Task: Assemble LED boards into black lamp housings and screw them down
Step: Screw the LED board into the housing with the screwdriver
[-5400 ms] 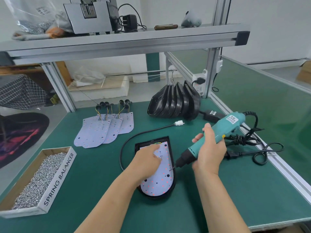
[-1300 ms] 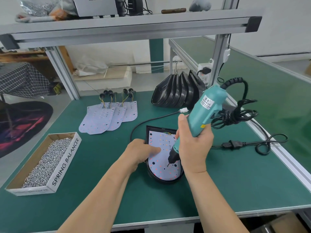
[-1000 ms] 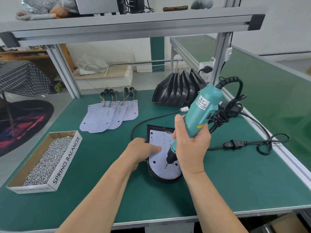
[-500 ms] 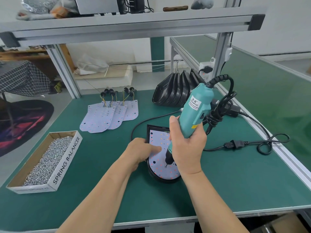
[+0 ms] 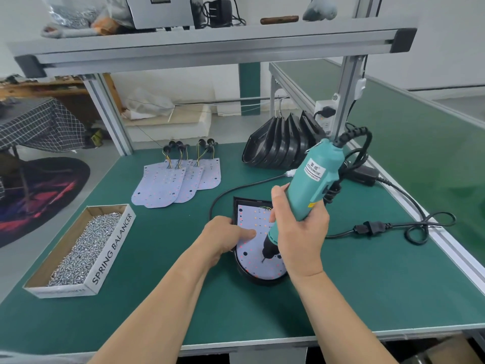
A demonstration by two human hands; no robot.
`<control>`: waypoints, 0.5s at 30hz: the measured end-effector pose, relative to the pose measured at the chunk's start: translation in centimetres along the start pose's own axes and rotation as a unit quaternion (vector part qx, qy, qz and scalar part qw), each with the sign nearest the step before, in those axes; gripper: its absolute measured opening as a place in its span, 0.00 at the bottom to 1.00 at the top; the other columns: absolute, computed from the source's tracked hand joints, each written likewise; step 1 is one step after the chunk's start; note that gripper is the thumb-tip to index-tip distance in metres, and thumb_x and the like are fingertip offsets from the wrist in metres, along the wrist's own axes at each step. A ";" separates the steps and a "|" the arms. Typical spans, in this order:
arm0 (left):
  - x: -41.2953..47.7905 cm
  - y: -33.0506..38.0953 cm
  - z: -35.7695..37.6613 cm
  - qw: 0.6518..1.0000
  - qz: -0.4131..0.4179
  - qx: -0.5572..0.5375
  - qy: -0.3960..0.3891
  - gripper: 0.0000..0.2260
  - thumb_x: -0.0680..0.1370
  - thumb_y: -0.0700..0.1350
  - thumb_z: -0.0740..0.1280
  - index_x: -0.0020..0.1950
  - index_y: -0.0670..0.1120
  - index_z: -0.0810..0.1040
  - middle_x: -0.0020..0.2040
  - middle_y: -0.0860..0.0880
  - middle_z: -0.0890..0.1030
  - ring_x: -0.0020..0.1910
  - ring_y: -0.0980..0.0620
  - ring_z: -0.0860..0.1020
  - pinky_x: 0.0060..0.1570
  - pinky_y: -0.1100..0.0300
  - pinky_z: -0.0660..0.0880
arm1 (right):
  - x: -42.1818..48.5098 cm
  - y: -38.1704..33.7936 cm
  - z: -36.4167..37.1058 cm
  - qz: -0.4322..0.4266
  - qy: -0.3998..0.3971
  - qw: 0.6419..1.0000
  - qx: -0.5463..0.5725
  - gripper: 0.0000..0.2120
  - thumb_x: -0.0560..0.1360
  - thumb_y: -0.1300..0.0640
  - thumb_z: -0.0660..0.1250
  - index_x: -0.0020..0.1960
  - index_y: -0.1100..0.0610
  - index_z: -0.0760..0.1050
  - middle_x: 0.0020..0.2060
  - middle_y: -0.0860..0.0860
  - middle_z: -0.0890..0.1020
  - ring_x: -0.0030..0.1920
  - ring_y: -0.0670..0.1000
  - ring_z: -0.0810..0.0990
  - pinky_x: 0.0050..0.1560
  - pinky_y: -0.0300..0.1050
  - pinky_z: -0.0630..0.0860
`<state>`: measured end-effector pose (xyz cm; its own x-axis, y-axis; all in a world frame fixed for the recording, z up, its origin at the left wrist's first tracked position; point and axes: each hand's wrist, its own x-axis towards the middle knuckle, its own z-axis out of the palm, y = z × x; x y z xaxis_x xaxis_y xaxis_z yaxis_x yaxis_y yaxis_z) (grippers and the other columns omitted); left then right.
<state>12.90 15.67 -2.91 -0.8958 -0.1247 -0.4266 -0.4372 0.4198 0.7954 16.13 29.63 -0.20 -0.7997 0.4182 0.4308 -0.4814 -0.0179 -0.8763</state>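
Driving a screw, by the look of it. The right hand point(image 5: 299, 237) has its grip wrapped full round the lower body of the teal electric screwdriver point(image 5: 315, 177), tool tilted slightly off upright, bit point(image 5: 263, 259) down on the LED board point(image 5: 250, 223) in its near rounded half. Low hold probably for tip control and down-force. The left hand point(image 5: 225, 236) has its grip loose, holding nothing: fingers laid on the board's left side, palm over the left rim of the black lamp housing point(image 5: 262, 281), likely to stop board and housing spinning or sliding under torque. The board sits inside the housing, which lies flat mid-tabletop point(image 5: 367, 285), nearer the front edge than the back. The housing's black lead point(image 5: 236, 189) loops off toward the back edge, clear of the tool. Feedstock is staged within reach: cardboard box of screws point(image 5: 78, 248) by the left edge, fanned spare LED boards point(image 5: 173, 182) behind it toward the back edge, nested empty housings point(image 5: 278, 148) at the back edge near the right post. Screwdriver cord point(image 5: 393, 227) trails along the right edge, away from the work. Can't tell how many screws are seated; several holes look open, so I'd judge this unit partway done.
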 end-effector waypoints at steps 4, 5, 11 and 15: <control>-0.4 0.1 -0.3 0.999 -0.011 0.032 0.006 0.13 0.71 0.50 0.76 0.48 0.44 0.79 0.40 0.51 0.80 0.31 0.54 0.73 0.25 0.64 0.65 | -0.3 -0.8 -0.6 -0.011 -0.013 1.000 0.015 0.12 0.74 0.48 0.70 0.40 0.56 0.76 0.29 0.56 0.77 0.32 0.59 0.77 0.41 0.43 0.75; -0.4 0.1 -0.4 0.999 -0.016 0.036 0.006 0.12 0.71 0.50 0.76 0.47 0.45 0.79 0.37 0.52 0.79 0.29 0.56 0.72 0.22 0.66 0.64 | -0.2 -1.1 -0.6 -0.013 -0.030 0.999 0.022 0.13 0.74 0.48 0.70 0.41 0.58 0.76 0.29 0.56 0.77 0.32 0.58 0.77 0.40 0.44 0.75; -0.9 0.0 -0.9 0.998 -0.005 0.066 0.009 0.18 0.74 0.57 0.74 0.39 0.46 0.71 0.31 0.52 0.69 0.24 0.54 0.63 0.21 0.63 0.58 | 1.3 -3.4 -0.3 -0.052 -0.058 0.995 0.057 0.12 0.75 0.51 0.71 0.42 0.60 0.76 0.29 0.55 0.76 0.30 0.55 0.75 0.38 0.43 0.75; -1.6 -0.3 -3.1 0.973 -0.030 -0.222 0.049 0.14 0.82 0.47 0.65 0.39 0.43 0.71 0.32 0.46 0.69 0.28 0.51 0.65 0.24 0.62 0.64 | 1.9 -3.3 -0.6 0.024 0.088 0.991 0.102 0.10 0.76 0.52 0.71 0.42 0.55 0.73 0.25 0.51 0.76 0.26 0.48 0.74 0.32 0.35 0.72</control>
<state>14.19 12.95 -1.10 -0.8617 -0.2314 -0.4517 -0.4605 -0.0174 0.8875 16.45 31.05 3.37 -0.7571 0.5646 0.3287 -0.5210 -0.2180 -0.8253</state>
